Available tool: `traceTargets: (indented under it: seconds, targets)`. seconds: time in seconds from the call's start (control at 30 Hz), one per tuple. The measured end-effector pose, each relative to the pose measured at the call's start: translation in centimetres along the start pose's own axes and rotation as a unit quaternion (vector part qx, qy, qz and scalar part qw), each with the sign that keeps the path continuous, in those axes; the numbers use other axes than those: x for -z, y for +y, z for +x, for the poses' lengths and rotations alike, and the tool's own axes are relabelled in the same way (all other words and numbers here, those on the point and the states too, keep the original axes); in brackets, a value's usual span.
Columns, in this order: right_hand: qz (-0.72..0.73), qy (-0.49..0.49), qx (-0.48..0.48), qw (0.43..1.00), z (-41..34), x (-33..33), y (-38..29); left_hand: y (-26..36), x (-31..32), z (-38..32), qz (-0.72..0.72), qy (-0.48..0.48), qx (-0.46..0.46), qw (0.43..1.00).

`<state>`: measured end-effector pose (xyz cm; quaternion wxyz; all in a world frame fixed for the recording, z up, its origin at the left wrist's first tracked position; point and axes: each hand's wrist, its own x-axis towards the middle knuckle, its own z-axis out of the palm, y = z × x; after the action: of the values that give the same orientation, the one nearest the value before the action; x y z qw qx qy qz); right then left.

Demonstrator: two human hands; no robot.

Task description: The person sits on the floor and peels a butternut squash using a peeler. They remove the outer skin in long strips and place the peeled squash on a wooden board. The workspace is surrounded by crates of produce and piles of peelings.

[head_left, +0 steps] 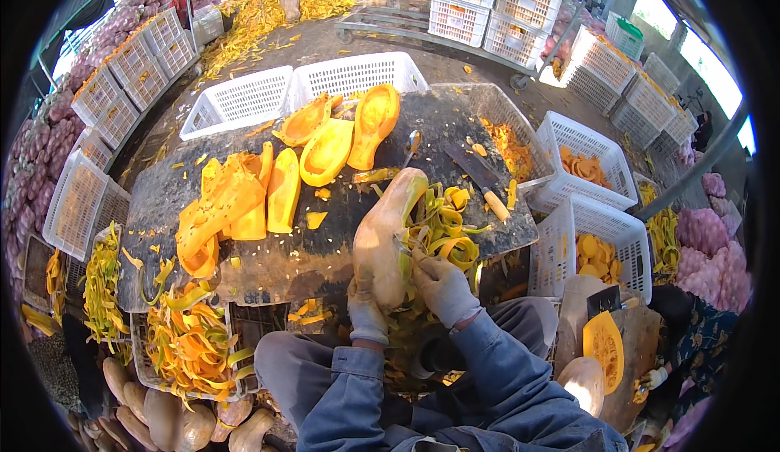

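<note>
A long butternut-type squash [379, 233] leans against the near edge of a dark, worn board [329, 269], its narrow end pointing away from me. My left hand [367, 315], in a pale glove, grips its lower end. On its right side my gloved right hand [445, 287] holds a small peeler [403, 243] against the skin, the tool mostly hidden by the fingers. Green and yellow peel strips [451, 226] curl beside it. Peeled, hollowed squash halves [326, 150] lie on the board's far and left parts. A spoon [413, 144] and a cleaver with a wooden handle [478, 178] rest further right.
White plastic crates [359, 74] stand beyond the board; others [585, 159] at right hold orange pieces. A crate of peelings [186, 345] is at lower left, near whole squashes [164, 418]. A co-worker's gloved hand [655, 379] is by a cut squash [603, 351] at lower right.
</note>
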<state>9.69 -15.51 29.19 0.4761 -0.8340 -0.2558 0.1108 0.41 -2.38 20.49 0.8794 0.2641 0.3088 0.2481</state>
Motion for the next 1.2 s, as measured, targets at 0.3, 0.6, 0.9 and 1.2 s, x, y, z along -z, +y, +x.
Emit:
traceTargets:
  seconds: [0.3, 0.6, 0.9, 1.2]
  targets:
    - [-0.146, -0.049, -0.009, 0.988, -5.1, -1.4, -4.1, -1.6, 1.5, 1.9, -0.145, -0.061, 0.028, 0.987]
    - [-0.037, -0.014, 0.036, 0.999, -8.5, 1.5, -3.1, 1.4, -0.5, 0.3, -0.171, -0.095, 0.117, 0.974]
    - [-0.099, 0.089, -0.016, 0.991, 12.9, 1.1, 0.9, 0.6, -0.1, -0.2, -0.068, -0.040, 0.096, 0.992]
    - [-0.221, 0.027, -0.096, 0.970, 14.8, -1.4, 0.8, 0.1, -0.3, -0.4, -0.083, -0.067, 0.030, 0.994]
